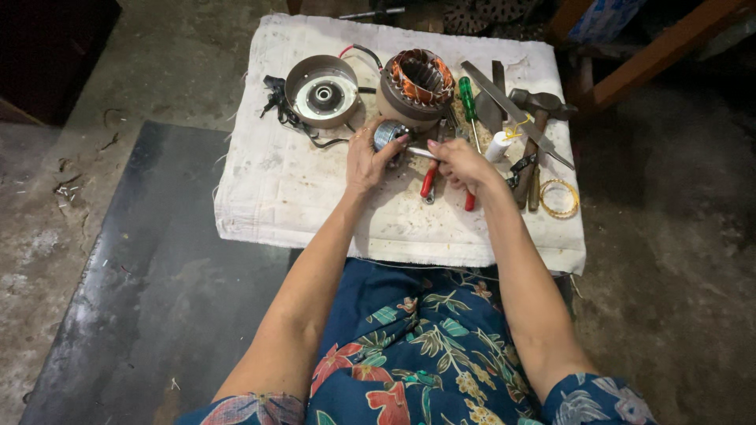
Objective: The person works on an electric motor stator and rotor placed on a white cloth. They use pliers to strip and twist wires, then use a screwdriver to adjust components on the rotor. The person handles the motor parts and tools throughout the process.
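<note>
Gripping a small metal roll [389, 134] in left hand [367, 161], fingers closed; right hand [461, 164] pinched its loose end above red-handled pliers [431, 179]. Crowded behind by copper-wound stator [416, 85], green screwdriver [470, 102], hammer [537, 118].

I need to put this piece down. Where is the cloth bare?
The white cloth is bare left of the left hand, below the round motor cover, and along the near edge. It is crowded to the right: pliers, screwdriver, hammer, file, bangle.

cloth-covered table [299, 197] with tools [472, 102]
</note>
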